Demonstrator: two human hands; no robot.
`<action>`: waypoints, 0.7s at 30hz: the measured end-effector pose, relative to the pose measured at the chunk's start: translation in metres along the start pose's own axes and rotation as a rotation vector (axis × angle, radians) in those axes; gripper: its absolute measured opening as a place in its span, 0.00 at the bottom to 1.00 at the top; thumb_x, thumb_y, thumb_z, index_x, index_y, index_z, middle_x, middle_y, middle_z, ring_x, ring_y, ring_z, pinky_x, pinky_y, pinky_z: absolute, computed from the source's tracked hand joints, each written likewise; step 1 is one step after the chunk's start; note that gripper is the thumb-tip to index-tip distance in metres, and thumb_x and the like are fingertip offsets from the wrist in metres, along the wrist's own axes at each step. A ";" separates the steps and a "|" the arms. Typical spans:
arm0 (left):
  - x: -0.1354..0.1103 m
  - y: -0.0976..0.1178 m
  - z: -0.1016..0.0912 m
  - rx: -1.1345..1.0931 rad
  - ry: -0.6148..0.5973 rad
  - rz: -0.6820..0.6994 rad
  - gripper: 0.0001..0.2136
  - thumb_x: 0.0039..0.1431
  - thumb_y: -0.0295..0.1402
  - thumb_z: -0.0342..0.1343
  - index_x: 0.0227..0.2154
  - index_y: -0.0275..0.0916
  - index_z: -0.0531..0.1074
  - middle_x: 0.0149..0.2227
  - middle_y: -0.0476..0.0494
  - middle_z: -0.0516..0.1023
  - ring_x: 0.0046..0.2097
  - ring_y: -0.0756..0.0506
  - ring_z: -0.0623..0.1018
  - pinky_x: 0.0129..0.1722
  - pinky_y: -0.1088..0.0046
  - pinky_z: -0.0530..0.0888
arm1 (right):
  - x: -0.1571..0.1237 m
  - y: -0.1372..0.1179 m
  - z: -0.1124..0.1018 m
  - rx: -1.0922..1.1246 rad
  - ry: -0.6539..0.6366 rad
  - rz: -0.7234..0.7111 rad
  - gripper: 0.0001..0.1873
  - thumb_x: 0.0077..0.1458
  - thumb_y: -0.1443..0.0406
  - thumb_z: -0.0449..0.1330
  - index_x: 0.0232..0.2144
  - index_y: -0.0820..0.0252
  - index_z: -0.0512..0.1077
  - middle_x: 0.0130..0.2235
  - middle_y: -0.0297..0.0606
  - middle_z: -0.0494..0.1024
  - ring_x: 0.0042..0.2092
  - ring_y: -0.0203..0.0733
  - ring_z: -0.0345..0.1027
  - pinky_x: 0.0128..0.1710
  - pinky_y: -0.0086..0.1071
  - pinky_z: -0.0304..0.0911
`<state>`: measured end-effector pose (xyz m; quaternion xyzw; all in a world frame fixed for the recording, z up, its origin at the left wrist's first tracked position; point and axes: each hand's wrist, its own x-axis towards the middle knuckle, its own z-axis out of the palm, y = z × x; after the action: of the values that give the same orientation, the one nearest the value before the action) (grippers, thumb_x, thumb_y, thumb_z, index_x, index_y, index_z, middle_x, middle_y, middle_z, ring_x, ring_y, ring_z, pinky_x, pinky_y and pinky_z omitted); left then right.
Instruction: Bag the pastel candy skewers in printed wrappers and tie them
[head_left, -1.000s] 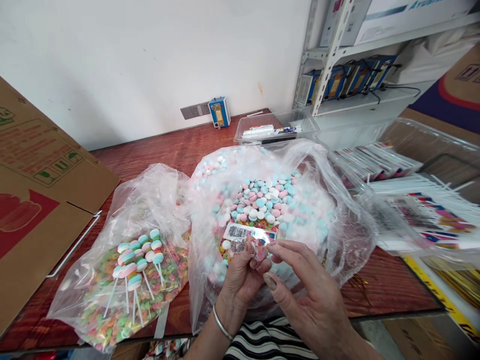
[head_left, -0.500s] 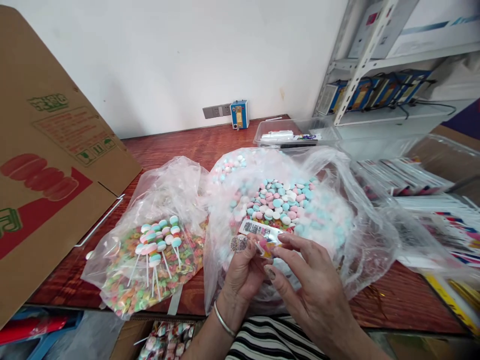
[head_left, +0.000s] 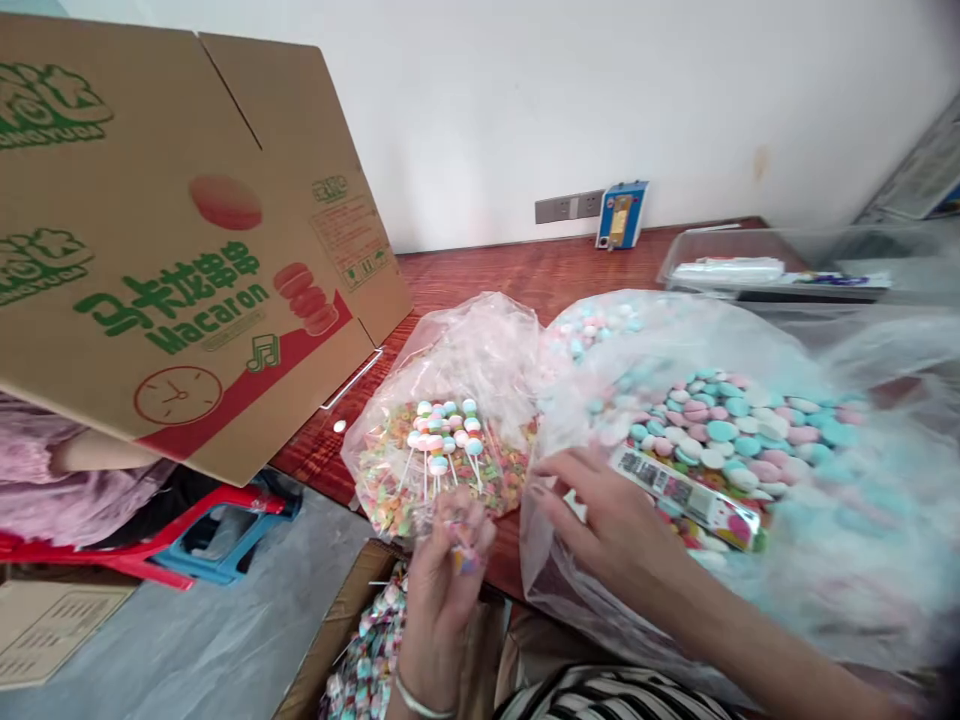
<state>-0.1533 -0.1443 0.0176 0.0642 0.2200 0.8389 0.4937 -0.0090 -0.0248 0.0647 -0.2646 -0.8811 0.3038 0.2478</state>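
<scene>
My left hand [head_left: 441, 600], a bracelet at its wrist, is raised at the table's front edge, closed on a small clear printed wrapper [head_left: 466, 545]. Motion blurs both. Just beyond it, several striped candy lollipops [head_left: 439, 440] on white sticks lie on a clear bag of small colourful candy rings [head_left: 379, 490]. To the right, my right hand [head_left: 607, 510] hovers at the near side of a large plastic bag of pastel candies [head_left: 724, 430], fingers apart and holding nothing. A flat, shiny printed packet [head_left: 686, 495] rests on those candies, right of this hand.
A large cardboard box [head_left: 247, 230] stands at left. Below the table edge, another box holds wrapped candy sticks [head_left: 375, 640]. A blue device [head_left: 622, 215] and a clear plastic tray [head_left: 772, 265] are at the back. Another person's arm [head_left: 105, 450] and a red-blue stool [head_left: 217, 535] appear at lower left.
The view has turned left. My hands have come apart and away from the printed packet. My left hand has moved left towards the lollipops with the wrapper in its fingers.
</scene>
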 end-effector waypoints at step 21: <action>-0.020 0.060 -0.054 0.089 0.131 0.222 0.13 0.47 0.28 0.68 0.24 0.37 0.66 0.25 0.53 0.59 0.26 0.54 0.62 0.25 0.77 0.65 | 0.068 -0.019 0.150 -0.020 -0.331 0.279 0.10 0.53 0.67 0.57 0.25 0.63 0.76 0.30 0.44 0.82 0.35 0.44 0.75 0.32 0.29 0.60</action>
<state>-0.2093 -0.2032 -0.0028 0.0550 0.2801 0.8802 0.3792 -0.1548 -0.0567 -0.0079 -0.3326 -0.8676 0.3659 0.0526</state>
